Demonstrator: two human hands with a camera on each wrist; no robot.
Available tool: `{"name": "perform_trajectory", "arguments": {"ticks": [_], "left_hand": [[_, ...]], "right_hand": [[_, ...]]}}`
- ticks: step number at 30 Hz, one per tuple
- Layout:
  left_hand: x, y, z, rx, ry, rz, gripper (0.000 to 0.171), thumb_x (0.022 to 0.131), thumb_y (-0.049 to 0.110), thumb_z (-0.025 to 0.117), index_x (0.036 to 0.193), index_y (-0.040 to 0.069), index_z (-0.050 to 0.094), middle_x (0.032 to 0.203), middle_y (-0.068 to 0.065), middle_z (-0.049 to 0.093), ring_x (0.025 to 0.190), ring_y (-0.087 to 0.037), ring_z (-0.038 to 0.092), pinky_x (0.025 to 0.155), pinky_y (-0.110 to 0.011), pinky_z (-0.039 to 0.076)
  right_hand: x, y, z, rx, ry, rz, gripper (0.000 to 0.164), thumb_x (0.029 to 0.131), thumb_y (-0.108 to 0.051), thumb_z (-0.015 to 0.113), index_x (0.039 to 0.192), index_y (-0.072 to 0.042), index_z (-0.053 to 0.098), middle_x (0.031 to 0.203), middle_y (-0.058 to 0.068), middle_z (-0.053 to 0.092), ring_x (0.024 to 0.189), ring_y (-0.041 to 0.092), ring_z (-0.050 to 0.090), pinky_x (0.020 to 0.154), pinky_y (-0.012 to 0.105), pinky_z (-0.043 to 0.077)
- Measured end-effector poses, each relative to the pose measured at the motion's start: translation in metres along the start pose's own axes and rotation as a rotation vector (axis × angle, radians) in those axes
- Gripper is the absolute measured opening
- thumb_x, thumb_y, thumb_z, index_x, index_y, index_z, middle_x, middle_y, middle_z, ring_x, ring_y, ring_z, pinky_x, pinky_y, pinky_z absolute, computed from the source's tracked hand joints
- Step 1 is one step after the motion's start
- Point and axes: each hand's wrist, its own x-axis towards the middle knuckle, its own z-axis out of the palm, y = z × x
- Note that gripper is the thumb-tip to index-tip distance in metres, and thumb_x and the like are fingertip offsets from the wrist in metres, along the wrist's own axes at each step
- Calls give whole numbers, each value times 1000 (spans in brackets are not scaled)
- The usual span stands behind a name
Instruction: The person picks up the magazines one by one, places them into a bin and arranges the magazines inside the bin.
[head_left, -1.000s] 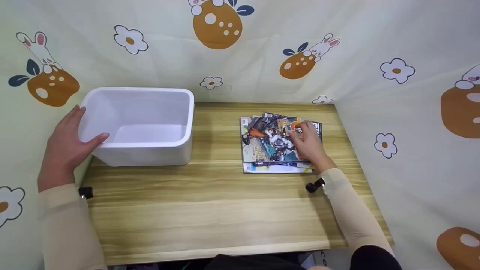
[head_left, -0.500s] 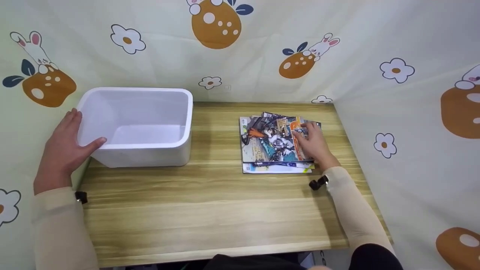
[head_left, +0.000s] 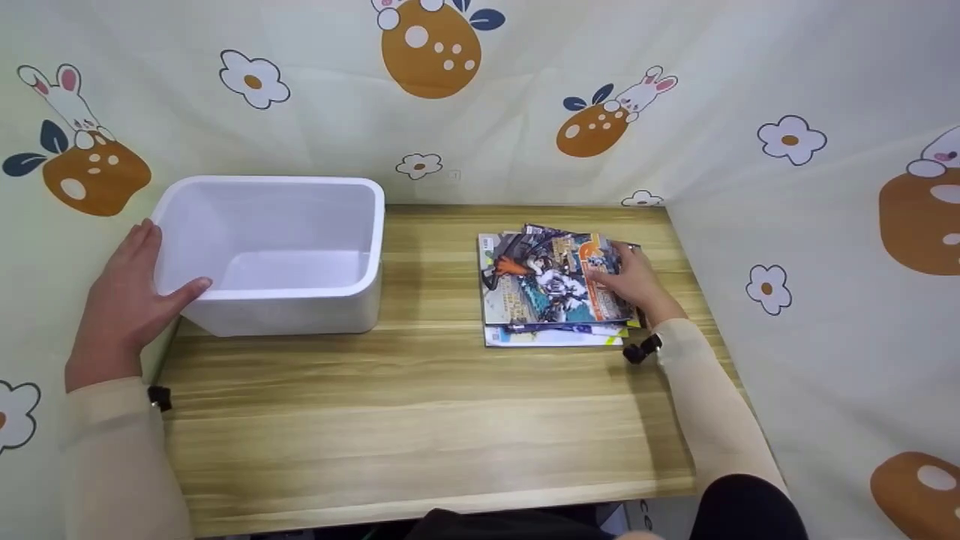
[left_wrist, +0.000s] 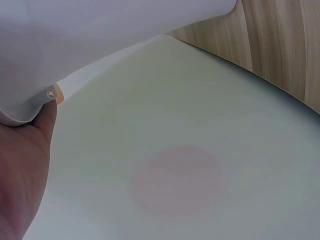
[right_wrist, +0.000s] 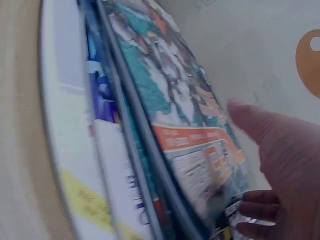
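A white plastic bin (head_left: 277, 315) stands on the left of the wooden table. My left hand (head_left: 124, 307) grips its left front corner, thumb over the rim and fingers along the outside; in the left wrist view the palm (left_wrist: 22, 170) sits under the rim. A stack of magazines (head_left: 555, 337) lies on the right, the top one (head_left: 555, 289) with a colourful figure on its cover. My right hand (head_left: 634, 285) is at its right edge, thumb over the cover, fingers beyond the edge. The right wrist view shows the thumb (right_wrist: 250, 120) spread from the fingers (right_wrist: 257, 205).
Light cloth printed with rabbits, oranges and flowers (head_left: 420, 166) hangs behind the table and along both sides. The wooden tabletop (head_left: 420, 420) stretches in front of the bin and the stack. The person's dark clothing shows at the front edge.
My right hand has slid right from the top magazine's cover to its right edge, uncovering more orange print. The left hand and bin have shifted slightly left in the view.
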Motion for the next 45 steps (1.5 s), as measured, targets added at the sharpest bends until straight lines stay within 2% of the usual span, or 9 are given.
{"name": "perform_trajectory", "arguments": {"ticks": [7, 10, 13, 23, 27, 33, 39, 43, 45], "left_hand": [[-3, -2, 1, 12, 11, -3, 115, 100, 68, 63, 177, 5, 4, 184, -20, 1, 170, -44, 1, 130, -74, 5], [-8, -3, 2, 10, 11, -16, 115, 100, 68, 62, 177, 6, 4, 184, -19, 0, 170, -43, 1, 130, -75, 4], [-12, -4, 4, 3, 7, -26, 115, 101, 68, 62, 177, 6, 3, 184, -19, -1, 170, -44, 0, 129, -75, 3], [-7, 0, 9, 1, 12, -17, 115, 100, 69, 63, 177, 6, 4, 185, -18, 0, 170, -43, 1, 130, -74, 5], [-8, -2, 9, 4, 5, -18, 115, 101, 68, 63, 177, 4, 5, 184, -20, 1, 170, -44, 2, 130, -75, 6], [-8, -4, 9, -1, 0, -24, 116, 101, 68, 63, 176, 2, 5, 183, -24, 2, 169, -46, 2, 129, -76, 6], [-3, 1, 8, -6, 6, -24, 116, 100, 69, 65, 177, 6, 5, 184, -20, 2, 170, -45, 2, 128, -77, 6], [-1, 0, 5, -7, 12, -22, 116, 100, 68, 65, 177, 7, 5, 184, -19, 2, 170, -44, 2, 128, -77, 6], [0, 1, 4, -10, 16, -22, 116, 100, 68, 66, 178, 7, 5, 185, -19, 2, 170, -44, 2, 128, -78, 6]], "right_hand": [[5, -16, -8, 5, -182, 53, 135, 85, -50, 96, 180, -15, 7, 177, 39, -8, 164, 60, 6, 131, 73, 15], [6, -20, -8, -28, -220, 67, 141, 81, -47, 100, 180, -18, 4, 177, 39, -8, 164, 60, 7, 132, 72, 16], [6, -23, -7, -40, -239, 74, 142, 79, -41, 102, 180, -20, 5, 176, 40, -6, 163, 60, 10, 132, 71, 18], [7, -22, -9, -51, -234, 67, 136, 82, -32, 101, 180, -14, 8, 175, 43, -9, 163, 61, -7, 132, 71, 13], [5, -19, -5, 0, -239, 61, 141, 81, -29, 101, 180, -15, 2, 178, 36, -7, 164, 58, -10, 133, 69, 6], [1, -13, -1, 117, -257, 10, 140, 84, -20, 99, 180, -18, -3, 183, 25, 7, 166, 53, 12, 135, 63, 14], [2, -1, -4, 177, -266, -11, 134, 87, -16, 96, 180, -26, 1, 183, 25, 8, 137, 52, 55, 121, 59, 46], [2, 0, -9, 230, -283, -88, 124, 90, -5, 91, 180, -21, 7, 184, 19, 7, 153, 52, 41, 124, 62, 42], [3, 1, -11, 248, -290, -110, 120, 90, -4, 90, 180, -21, 12, 185, 14, 7, 165, 49, 20, 129, 64, 32]]}}
